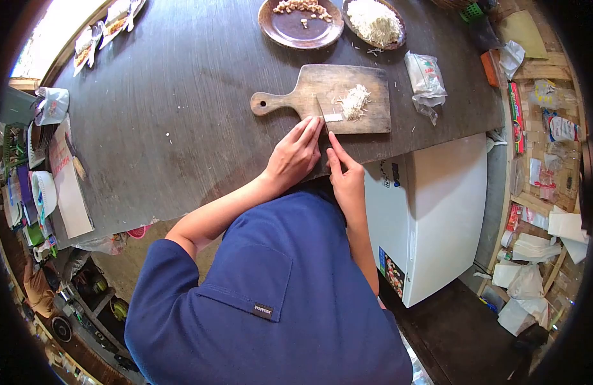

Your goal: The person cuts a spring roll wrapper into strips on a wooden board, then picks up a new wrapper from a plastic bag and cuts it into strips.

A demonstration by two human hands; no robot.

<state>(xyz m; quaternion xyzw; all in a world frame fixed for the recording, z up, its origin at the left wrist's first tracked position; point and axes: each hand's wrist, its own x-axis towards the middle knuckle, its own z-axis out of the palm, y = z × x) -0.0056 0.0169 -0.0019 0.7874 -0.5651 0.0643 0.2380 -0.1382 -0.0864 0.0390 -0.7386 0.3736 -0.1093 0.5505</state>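
Note:
A wooden cutting board (309, 86) with a handle lies near the table's front edge. My right hand (347, 173) is closed around a knife (321, 109), its blade pointing away over the board. Against the blade, the bent fingers of my left hand (296, 151) press on a white piece (333, 117), whose end shows right of the blade; the rest is hidden under the fingers. Thin white shreds (355, 102) form a small pile on the board's right part.
Behind the board stand a brown plate (299, 32) with light brown bits and a bowl (403, 40) heaped with white shreds. A plastic packet (426, 77) lies to the right. Papers and a box (68, 186) line the left edge; a white fridge (440, 212) stands below.

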